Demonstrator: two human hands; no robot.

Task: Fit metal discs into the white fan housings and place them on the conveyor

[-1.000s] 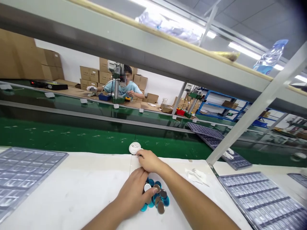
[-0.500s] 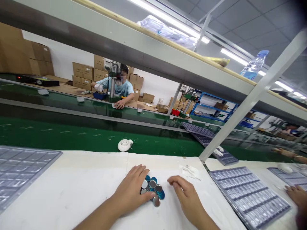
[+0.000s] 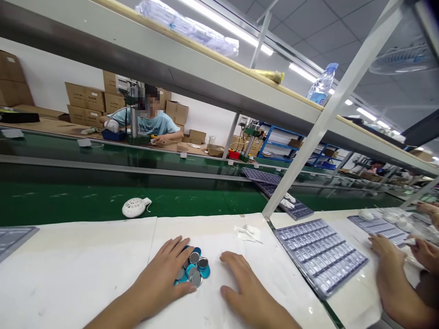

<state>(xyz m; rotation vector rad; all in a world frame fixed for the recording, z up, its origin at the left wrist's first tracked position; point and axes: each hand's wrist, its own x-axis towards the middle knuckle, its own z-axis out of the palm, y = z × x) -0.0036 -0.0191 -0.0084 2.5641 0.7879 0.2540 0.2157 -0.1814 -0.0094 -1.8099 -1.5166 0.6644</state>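
Observation:
A small heap of round discs (image 3: 194, 258), some silver-faced and some blue, lies on the white work surface (image 3: 103, 256). My left hand (image 3: 164, 272) rests against the heap's left side, fingers stretched over its edge, hiding some discs. To the right of the heap, my right hand (image 3: 245, 285) hovers just above or on the surface, thumb and fingers apart, with nothing between them. A gap separates it from the discs.
A white round slotted device (image 3: 135, 207) sits on the green belt (image 3: 192, 201). Clear compartment trays (image 3: 320, 256) lie at right, beside a co-worker's hands (image 3: 387, 251). A slanted shelf post (image 3: 302, 160) rises nearby. Small white parts (image 3: 248, 233) lie on the paper. Another person (image 3: 154, 123) sits across.
My view has turned to the right. My right hand's fingers have spread apart. My left hand stays by the discs. The co-worker at right has come further into view.

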